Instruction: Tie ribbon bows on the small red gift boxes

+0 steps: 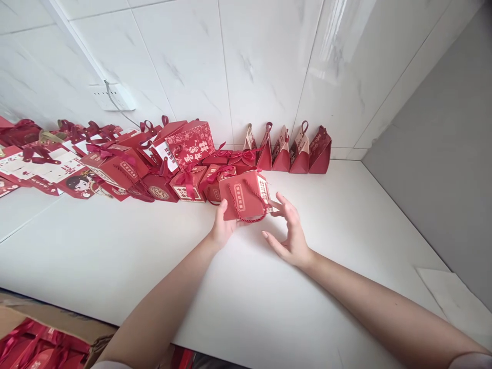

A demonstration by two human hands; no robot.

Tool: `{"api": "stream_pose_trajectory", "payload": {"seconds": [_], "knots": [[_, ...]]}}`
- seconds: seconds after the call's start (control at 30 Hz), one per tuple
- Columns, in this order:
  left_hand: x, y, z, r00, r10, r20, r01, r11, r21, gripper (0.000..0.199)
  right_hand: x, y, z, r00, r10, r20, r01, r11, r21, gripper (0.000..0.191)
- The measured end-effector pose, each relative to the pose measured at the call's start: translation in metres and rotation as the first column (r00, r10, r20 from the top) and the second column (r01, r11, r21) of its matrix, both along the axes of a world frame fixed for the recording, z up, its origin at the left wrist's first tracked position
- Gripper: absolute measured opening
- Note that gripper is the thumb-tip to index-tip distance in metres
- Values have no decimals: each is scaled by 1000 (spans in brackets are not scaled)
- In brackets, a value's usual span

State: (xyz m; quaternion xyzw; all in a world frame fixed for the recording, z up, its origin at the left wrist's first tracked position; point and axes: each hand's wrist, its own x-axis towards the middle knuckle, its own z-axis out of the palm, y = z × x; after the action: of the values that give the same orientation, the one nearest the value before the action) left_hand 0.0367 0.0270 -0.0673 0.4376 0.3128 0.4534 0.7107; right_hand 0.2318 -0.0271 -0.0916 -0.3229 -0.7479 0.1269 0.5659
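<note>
A red gift box (248,197) with a twisted red cord handle and a pale label is held above the white table. My left hand (224,225) grips its lower left side, thumb on the front face and fingers partly hidden beneath. My right hand (289,230) is at the box's right side, its fingers spread and the fingertips near or touching the label side; the thumb stands apart from the box. Just behind, small red boxes with ribbon bows (188,183) stand close together.
Several triangular red boxes (299,155) stand in a row by the tiled wall. Many red and white boxes (49,163) crowd the left. A cardboard carton (79,326) with red boxes sits at the lower left. A socket (112,97) with a cable is on the wall.
</note>
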Motion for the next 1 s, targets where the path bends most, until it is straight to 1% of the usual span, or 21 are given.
{"api": "stream_pose_trajectory", "payload": {"seconds": [0.07,0.13,0.23,0.3,0.4,0.5,0.6,0.67,0.73,0.8,0.87,1.0], "knots": [[-2,-1,4,995,-67,75,73,993,-88,85,0,1,0,997,-65,-48,63,997,-35,94],[-1,-4,8,980,-144,137,162,979,-124,89,0,3,1,992,-112,-49,109,992,-69,87],[3,-10,13,946,-262,190,290,947,-139,92,1,5,2,993,-120,-16,118,989,-88,74],[6,-14,16,934,-295,201,326,935,-142,93,1,5,3,994,-106,-11,104,989,-101,72],[8,-16,18,930,-311,196,346,921,-180,93,0,5,4,994,-101,-34,96,986,-135,70],[6,-14,15,917,-338,213,388,883,-266,94,-2,4,3,992,-117,-55,104,973,-206,69],[4,-11,11,893,-341,292,432,832,-348,93,-3,5,0,993,-96,-65,73,955,-289,73],[4,-10,9,881,-302,364,438,811,-387,89,-3,6,-2,996,-73,-46,55,949,-310,71],[5,-10,9,866,-269,422,442,806,-394,86,-3,7,-3,999,-50,-8,45,949,-311,67],[6,-10,10,853,-276,443,457,804,-379,86,-2,8,-4,999,-33,18,37,950,-310,66],[6,-10,10,852,-291,435,464,805,-370,87,-2,8,-6,999,-26,24,32,952,-306,68],[6,-8,7,871,-269,412,433,817,-380,89,0,8,-9,999,-16,34,25,956,-291,71]]}}
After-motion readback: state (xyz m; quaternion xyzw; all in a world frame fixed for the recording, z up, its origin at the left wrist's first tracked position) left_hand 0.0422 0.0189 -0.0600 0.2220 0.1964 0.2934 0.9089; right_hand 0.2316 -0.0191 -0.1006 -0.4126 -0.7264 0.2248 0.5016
